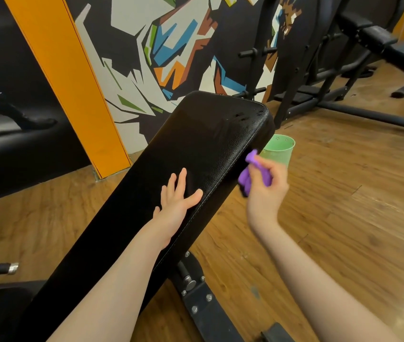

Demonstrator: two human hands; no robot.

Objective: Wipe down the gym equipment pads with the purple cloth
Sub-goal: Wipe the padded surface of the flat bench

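Plainly, scene: I stood over a tilted black bench pad on a wooden floor, its far end raised toward a painted wall.
Left hand: my left hand lay flat on the pad's upper face near its right stitched edge, fingers straight and spread, gripping nothing.
Right hand: my right hand hung just off the pad's right side, fingers curled around the purple cloth.
Cloth: it was bunched in that grip, folds poking out above and below my fingers, pressed against or just beside the pad's side wall; the view was too blurred there for me to say which.
Pad surface: a few dull marks sat near its far right corner.
Green cup: a green cup with small holes near its rim stood on the floor beyond my right hand, partly hidden by the pad's corner.
Bench frame: black metal frame with bolts showed beneath the pad, between my forearms.
Behind: an orange pillar stood at left, and other black equipment at right.
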